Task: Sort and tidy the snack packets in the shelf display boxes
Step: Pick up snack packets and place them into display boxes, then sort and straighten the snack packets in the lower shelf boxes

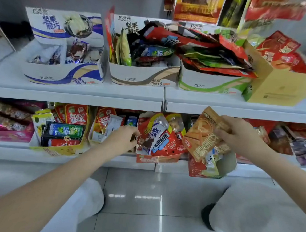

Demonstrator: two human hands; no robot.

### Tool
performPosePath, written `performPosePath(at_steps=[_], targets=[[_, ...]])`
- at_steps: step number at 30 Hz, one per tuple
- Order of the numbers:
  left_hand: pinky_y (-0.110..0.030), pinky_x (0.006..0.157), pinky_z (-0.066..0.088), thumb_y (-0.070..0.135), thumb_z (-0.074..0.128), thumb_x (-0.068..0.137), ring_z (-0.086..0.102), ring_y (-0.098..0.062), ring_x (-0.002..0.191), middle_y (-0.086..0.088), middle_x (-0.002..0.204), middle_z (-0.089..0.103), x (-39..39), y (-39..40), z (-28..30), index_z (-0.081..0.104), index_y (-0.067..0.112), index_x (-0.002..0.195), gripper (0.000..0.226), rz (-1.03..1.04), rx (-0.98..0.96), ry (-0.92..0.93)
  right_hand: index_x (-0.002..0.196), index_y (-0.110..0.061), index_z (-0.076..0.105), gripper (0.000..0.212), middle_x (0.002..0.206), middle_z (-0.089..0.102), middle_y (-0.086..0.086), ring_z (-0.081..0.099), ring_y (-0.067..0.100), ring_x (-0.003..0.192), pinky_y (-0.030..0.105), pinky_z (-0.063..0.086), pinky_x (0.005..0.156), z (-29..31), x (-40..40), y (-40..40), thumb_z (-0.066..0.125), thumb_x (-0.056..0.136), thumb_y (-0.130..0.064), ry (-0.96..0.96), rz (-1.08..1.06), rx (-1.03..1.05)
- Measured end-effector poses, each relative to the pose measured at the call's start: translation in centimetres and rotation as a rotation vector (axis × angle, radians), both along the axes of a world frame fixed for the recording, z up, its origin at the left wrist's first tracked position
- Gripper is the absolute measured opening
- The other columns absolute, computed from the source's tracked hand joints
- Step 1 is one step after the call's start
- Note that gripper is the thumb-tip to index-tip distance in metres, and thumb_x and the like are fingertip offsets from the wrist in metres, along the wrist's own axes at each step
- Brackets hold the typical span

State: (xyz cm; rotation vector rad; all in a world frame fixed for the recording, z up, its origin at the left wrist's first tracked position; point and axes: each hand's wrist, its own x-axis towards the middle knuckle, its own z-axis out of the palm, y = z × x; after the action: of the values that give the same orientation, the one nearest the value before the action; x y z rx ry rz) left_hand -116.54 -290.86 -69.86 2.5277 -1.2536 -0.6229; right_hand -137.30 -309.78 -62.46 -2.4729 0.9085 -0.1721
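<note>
My right hand (237, 134) grips an orange-brown snack packet (204, 135), held in front of the lower shelf above a red and green display box (199, 169). My left hand (124, 137) reaches to the left edge of a red display box (156, 158) stuffed with mixed red, white and blue packets; its fingers curl at the box wall, and what they hold is hidden. On the upper shelf stand a blue-and-white box (64, 75), a brown-striped box (144, 77) and a green-striped box (212, 84), the last two heaped with jumbled packets.
A tan cardboard box (277, 88) with red packets leans at the upper right. A yellow box (55, 150) with green and red packets sits lower left. The shelf edge (73, 97) runs across. Grey tiled floor and my knees lie below.
</note>
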Motion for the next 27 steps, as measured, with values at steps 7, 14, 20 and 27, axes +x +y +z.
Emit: performPosePath(at_steps=[7,14,20,27], targets=[[-0.038,0.113,0.024,0.018,0.053,0.091,0.027,-0.025,0.136,-0.002,0.149,0.029,-3.3,-2.1,-4.0,0.029,0.019,0.143,0.057,-0.066,-0.086,0.040,0.102,-0.003,0.057,0.014,0.085,0.064,0.020,0.061,0.037,0.080,0.037,0.046,0.067,-4.2,0.1,1.5,0.051,0.092,-0.010,-0.046,-0.070,0.085],[-0.049,0.108,0.028,-0.007,0.048,0.085,-0.001,-0.031,0.142,0.009,0.156,-0.009,-4.4,-5.9,-4.7,0.003,0.039,0.146,0.088,-0.321,0.055,-0.173,0.080,0.001,0.052,0.013,0.072,0.055,0.013,0.050,0.026,0.070,0.020,0.032,0.053,-5.4,-0.3,0.5,0.051,0.091,-0.006,0.031,-0.048,0.032],[-0.053,0.111,0.024,-0.017,0.040,0.081,-0.002,-0.025,0.142,0.011,0.156,-0.005,-4.5,-9.7,-4.5,-0.001,0.033,0.147,0.093,-0.468,0.033,-0.224,0.112,0.004,0.055,0.024,0.108,0.059,0.015,0.054,0.029,0.095,0.022,0.035,0.074,-5.9,-0.9,-0.2,0.051,0.091,-0.007,0.097,-0.037,-0.086],[-0.044,0.101,0.028,0.001,0.053,0.085,0.027,-0.029,0.127,-0.002,0.139,0.038,-4.1,-11.3,-4.1,-0.001,0.023,0.148,0.086,-0.565,0.071,-0.620,0.092,-0.002,0.055,0.007,0.080,0.043,0.003,0.042,0.019,0.078,0.022,0.029,0.062,-6.1,-0.3,-0.3,0.050,0.089,-0.005,0.126,0.030,-0.093]])
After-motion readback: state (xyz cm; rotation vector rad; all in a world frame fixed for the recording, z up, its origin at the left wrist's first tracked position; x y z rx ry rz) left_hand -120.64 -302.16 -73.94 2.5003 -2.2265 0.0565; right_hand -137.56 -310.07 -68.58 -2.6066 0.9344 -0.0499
